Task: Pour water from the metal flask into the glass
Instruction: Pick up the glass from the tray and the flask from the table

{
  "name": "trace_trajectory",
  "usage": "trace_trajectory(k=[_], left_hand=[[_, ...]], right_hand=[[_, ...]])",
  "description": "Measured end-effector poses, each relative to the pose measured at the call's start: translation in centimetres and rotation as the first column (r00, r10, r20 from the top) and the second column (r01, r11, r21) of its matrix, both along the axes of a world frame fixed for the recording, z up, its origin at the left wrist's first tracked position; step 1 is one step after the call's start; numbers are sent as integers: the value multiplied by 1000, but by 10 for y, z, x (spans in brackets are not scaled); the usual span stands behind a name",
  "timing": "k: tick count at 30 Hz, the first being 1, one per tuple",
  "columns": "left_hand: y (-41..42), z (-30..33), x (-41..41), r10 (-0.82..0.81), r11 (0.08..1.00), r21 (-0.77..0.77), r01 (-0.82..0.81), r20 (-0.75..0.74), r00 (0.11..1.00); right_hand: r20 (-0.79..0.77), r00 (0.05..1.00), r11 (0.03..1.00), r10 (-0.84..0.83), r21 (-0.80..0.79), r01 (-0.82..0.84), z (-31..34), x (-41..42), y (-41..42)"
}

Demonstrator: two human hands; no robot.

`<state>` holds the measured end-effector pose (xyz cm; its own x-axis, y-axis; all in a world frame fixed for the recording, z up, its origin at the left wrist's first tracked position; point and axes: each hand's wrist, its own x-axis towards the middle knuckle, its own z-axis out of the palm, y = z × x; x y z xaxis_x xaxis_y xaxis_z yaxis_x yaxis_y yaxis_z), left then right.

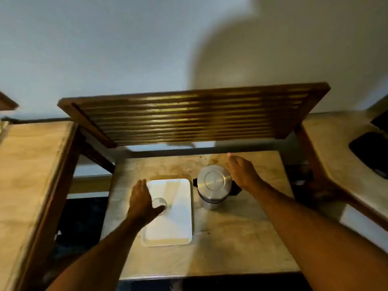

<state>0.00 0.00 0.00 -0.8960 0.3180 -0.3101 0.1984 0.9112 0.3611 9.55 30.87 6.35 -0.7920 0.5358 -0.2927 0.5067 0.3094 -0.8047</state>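
Left hand point(140, 203) spread open beside glass point(160, 202) on white tray point(177, 227), thumb touching it, nothing gripped. Right hand point(242, 174) flat, fingers point(232, 160) straight, empty, just beside upright lidded flask point(214, 182).

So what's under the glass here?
The glass stands on a white tray, which lies on the table. The left hand covers the glass's left side, hiding its base there.

The left grip point(141, 201) was palm down, fingers point(141, 185) reaching forward, thumb splayed toward its right. The right grip point(243, 172) was flat, fingers straight and together, tips blurred. Both forearms were bare, stretched forward, angled inward.
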Motion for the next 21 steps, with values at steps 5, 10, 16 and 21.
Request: trace_trajectory(k=[5,10,16,21], left_hand=[[-35,-90,0,165,984,32,-175,200,966],[-35,-143,13,267,872,281,-401,414,871],[-17,-160,22,295,654,495,-571,528,796],[-7,-136,24,261,667,503,-549,533,805]], right_hand=[[-33,950,935,-310,-190,299,-82,22,-4],[-239,849,857,-472,-351,378,-114,19,-14],[-340,848,875,-407,-412,254,-137,20,-10],[-276,899,872,-339,-450,191,-134,22,-10]])
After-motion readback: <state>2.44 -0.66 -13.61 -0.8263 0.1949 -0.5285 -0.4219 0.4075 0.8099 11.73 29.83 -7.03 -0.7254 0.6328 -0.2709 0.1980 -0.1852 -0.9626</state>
